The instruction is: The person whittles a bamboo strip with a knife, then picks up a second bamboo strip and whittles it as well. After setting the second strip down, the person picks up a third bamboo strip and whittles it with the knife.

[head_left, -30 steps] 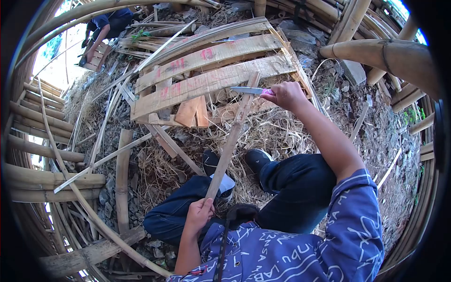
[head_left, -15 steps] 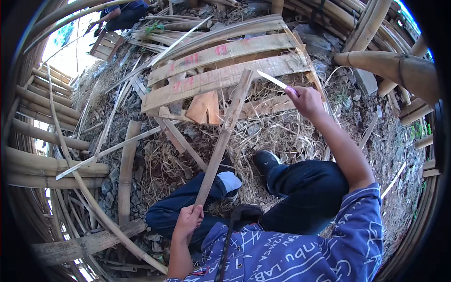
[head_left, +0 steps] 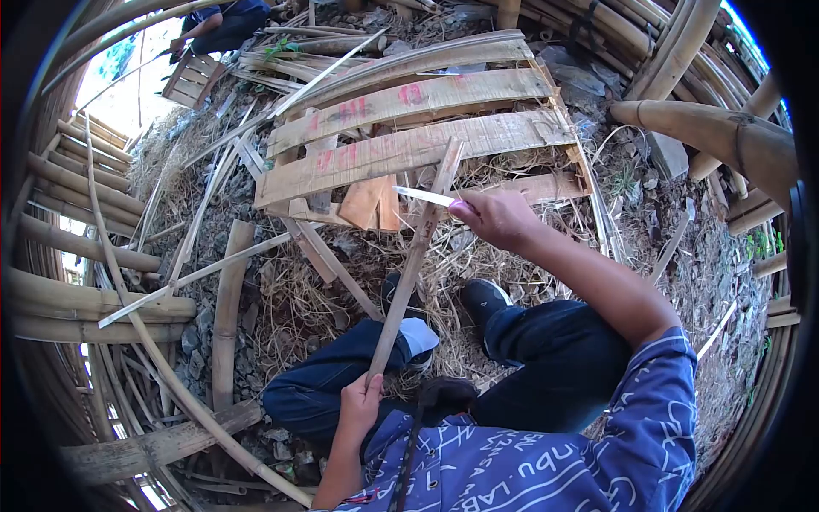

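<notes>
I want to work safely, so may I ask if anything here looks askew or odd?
A short orange-brown board sits at a slant by the wooden frame, out of line with its slats. I see no spill.

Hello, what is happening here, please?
A seated person grips the lower end of a narrow wooden strip in the left hand. The right hand holds a knife, its blade across the strip's upper part. Beyond is a slatted wooden frame; farther off, another person is beside a small crate.
</notes>
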### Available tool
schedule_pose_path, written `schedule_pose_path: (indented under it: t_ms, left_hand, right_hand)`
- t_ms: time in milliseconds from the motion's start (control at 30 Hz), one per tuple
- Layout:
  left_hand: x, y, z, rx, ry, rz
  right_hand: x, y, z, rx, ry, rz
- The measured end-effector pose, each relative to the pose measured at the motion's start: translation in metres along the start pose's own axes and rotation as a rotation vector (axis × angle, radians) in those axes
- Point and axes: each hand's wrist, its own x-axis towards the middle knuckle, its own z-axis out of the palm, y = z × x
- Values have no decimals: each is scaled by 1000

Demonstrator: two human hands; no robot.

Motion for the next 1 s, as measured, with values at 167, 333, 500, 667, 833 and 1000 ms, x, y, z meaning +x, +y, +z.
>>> schedule_pose_path:
  t_ms: [167,333,500,667,833,1000]
  left_hand:
    - [-9,17,0,222,55,100]
    - [-11,17,4,386,107,211]
    - [-18,37,10,477,174,176]
    - [-32,24,1,495,162,172]
    - [-34,24,2,492,37,87]
    - [-31,40,-1,404,148,144]
  right_hand:
    - [1,-7,-6,40,-18,-10]
    - [2,-6,-7,36,-3,-18]
    - [8,-7,-12,-80,-96,-12]
    - [8,76,-26,-198,200,224]
    - [5,-1,-29,42,198,59]
    - [1,-33,-35,184,23,-31]
